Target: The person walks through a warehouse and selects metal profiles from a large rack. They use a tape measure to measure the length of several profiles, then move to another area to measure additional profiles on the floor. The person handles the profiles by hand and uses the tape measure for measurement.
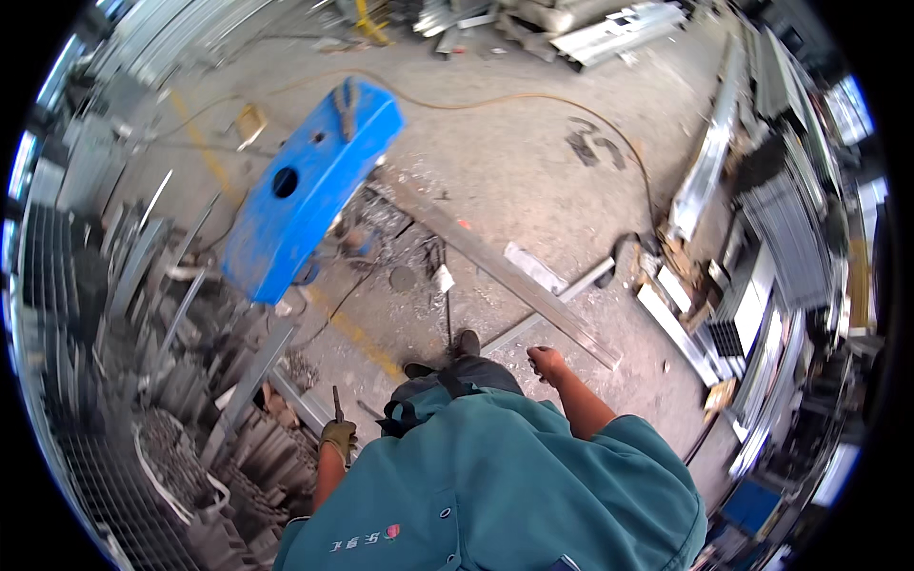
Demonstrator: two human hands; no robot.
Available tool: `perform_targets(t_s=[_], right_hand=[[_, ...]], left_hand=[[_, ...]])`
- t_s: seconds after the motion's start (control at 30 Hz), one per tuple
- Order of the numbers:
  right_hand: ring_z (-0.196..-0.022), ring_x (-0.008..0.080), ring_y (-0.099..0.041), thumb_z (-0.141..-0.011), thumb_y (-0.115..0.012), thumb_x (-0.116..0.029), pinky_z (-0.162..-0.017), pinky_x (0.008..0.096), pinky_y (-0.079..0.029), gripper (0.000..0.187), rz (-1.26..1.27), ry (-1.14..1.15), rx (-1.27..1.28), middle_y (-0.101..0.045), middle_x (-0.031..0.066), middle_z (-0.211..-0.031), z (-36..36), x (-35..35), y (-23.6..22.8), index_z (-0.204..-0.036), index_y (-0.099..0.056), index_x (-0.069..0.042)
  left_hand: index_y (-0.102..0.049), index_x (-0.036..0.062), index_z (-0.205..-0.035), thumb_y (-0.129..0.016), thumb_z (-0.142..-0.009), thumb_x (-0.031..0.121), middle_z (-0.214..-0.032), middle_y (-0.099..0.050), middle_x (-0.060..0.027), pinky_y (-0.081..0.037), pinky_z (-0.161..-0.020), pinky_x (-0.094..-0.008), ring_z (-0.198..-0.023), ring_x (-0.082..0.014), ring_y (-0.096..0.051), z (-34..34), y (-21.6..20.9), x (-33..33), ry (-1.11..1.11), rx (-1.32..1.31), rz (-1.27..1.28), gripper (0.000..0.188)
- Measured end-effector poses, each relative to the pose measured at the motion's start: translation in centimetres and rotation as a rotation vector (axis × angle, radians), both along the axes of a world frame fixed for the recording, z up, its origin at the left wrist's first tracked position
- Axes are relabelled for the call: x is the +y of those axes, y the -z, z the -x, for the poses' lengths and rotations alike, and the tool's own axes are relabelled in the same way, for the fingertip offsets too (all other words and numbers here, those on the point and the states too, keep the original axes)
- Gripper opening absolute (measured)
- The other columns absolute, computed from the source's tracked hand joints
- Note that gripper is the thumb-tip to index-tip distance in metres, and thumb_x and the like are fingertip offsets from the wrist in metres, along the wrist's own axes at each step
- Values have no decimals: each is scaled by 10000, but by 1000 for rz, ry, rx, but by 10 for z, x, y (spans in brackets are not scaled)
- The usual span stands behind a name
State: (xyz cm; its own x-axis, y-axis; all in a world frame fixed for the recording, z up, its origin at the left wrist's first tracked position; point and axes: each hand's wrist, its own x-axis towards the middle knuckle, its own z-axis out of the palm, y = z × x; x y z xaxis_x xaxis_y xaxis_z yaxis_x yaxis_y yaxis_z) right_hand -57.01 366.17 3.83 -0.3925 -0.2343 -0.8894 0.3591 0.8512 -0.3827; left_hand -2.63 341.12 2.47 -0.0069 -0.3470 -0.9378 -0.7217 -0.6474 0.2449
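Observation:
My left hand [338, 438], in a worn glove, is shut on a thin dark metal rod [336, 403] that sticks up from the fist, beside a heap of cut metal sections [190, 419]. My right hand [547, 362] is bare, loosely curled with nothing in it, and hangs just above the near end of a long flat steel bar [495, 269] lying diagonally on the concrete floor. A blue machine housing [305, 190] stands ahead on the left, at the bar's far end. My feet [447, 354] stand between both hands.
Stacks of metal profiles [762, 257] line the right side and more lie at the far end [609, 33]. An orange cable [533, 100] curves across the floor. A shorter steel strip [562, 305] crosses under the long bar. Yellow floor lines [357, 335] run past the machine.

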Motion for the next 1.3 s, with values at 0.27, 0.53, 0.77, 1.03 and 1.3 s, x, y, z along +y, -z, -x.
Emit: perform_targets(t_s=[0.27, 0.53, 0.77, 1.03, 1.3], right_hand=[[-493, 180, -465, -899, -558, -317, -454, 372, -375, 259, -99, 448, -27, -489, 27, -585, 9, 108, 4, -735, -545, -116], [-519, 163, -473, -893, -572, -296, -440, 348, -352, 189, -4, 763, 113, -513, 7, -640, 56, 76, -28, -814, -572, -124], [-534, 176, -482, -875, -563, -287, -436, 375, -355, 182, -2, 893, 321, -489, 15, -630, 139, 74, -37, -857, -606, -111], [-473, 192, -449, -851, -561, -251, -414, 373, -297, 159, -21, 979, 283, -471, 37, -589, 186, 40, -26, -794, -575, -103], [-447, 195, -398, -839, -538, -249, -427, 384, -268, 210, -66, 890, 26, -425, 9, -553, 306, -14, 25, -665, -465, -158]], left_hand=[[-566, -26, -1175, -640, -815, 94, -835, -640, -128, -490, -511, -374, -639, -225, -629, 174, -39, -74, 259, -94, 104, 387], [-625, -18, -1142, -663, -825, 160, -912, -672, -176, -532, -636, -420, -776, -280, -669, 274, -16, -141, 803, -133, 1, 366], [-677, 29, -1105, -667, -837, 204, -1024, -667, -182, -527, -746, -436, -900, -318, -661, 331, -9, -203, 933, -144, -25, 321], [-726, 122, -1131, -662, -864, 257, -1181, -666, -194, -522, -890, -458, -1062, -377, -654, 403, -25, -244, 903, -210, -7, 306], [-723, 66, -1060, -677, -834, 269, -1038, -687, -183, -522, -774, -436, -908, -332, -663, 495, -21, -235, 681, -263, -69, 307]])
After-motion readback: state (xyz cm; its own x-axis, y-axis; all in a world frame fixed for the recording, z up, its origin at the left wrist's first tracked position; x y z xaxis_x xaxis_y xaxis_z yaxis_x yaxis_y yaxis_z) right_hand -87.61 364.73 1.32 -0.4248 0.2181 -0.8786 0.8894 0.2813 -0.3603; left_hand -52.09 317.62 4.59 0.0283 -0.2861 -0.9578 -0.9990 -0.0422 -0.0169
